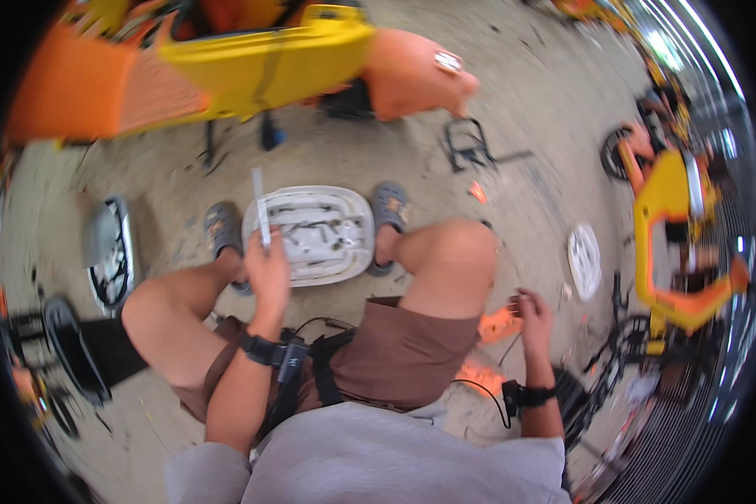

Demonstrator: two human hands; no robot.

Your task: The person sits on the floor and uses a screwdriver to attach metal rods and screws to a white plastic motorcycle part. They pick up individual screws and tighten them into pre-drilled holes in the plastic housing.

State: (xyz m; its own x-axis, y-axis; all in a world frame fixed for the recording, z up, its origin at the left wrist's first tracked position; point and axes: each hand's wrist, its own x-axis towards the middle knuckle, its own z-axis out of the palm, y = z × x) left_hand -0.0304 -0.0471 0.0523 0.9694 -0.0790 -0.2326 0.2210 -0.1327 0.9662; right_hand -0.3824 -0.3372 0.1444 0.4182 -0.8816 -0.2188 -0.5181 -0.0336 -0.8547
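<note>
My left hand [268, 273] is closed around the lower end of a thin, pale flat strip [260, 202], which points upward over the left side of a white oval tray [363, 214]. In the tray, between my two feet, lie several small dark metal parts [321, 228]. My right hand [535, 317] is held out to the right beside my knee, fingers bent and apart, with nothing that I can make out in them. Nearest to it is an orange plastic piece [499, 326].
Ahead stands a yellow and orange vehicle body [269, 71]. A black frame [466, 147] and an orange scrap [478, 192] lie on the floor. Another container [128, 252] of parts is left; a white oval piece [585, 262] and yellow-orange frame [643, 244] are right.
</note>
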